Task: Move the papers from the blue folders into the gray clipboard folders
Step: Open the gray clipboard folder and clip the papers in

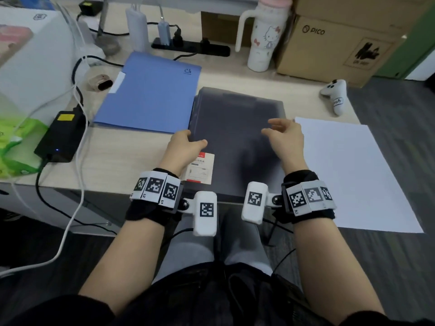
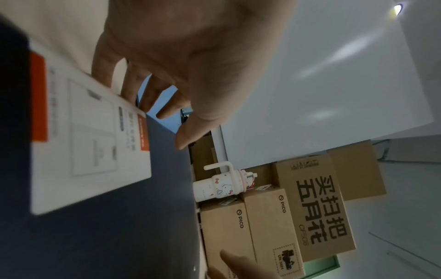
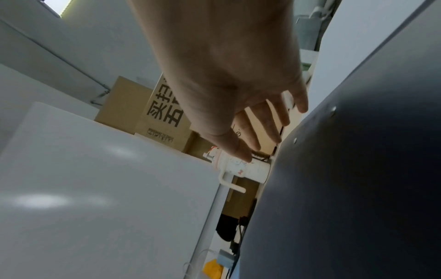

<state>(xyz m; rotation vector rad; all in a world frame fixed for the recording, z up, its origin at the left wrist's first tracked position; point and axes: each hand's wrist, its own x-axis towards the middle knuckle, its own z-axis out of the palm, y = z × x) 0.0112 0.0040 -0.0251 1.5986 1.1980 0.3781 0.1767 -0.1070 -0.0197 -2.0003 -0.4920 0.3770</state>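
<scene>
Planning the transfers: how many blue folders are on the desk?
1. The blue folder lies closed just left of the gray folder. More could be hidden beneath it; the views do not show.

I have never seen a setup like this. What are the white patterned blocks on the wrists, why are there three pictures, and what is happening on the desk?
No machine here: these are a person's two bare hands. The white blocks are cameras strapped to the wrists. The large picture comes from a head-worn camera looking down; the other two look along each hand, so they seem tilted. On the desk lie a blue folder, a gray clipboard folder beside it, and a white sheet to the right. The left hand grips that gray folder's left edge, thumb on top. The right hand is spread open over its cover, holding nothing.
</scene>
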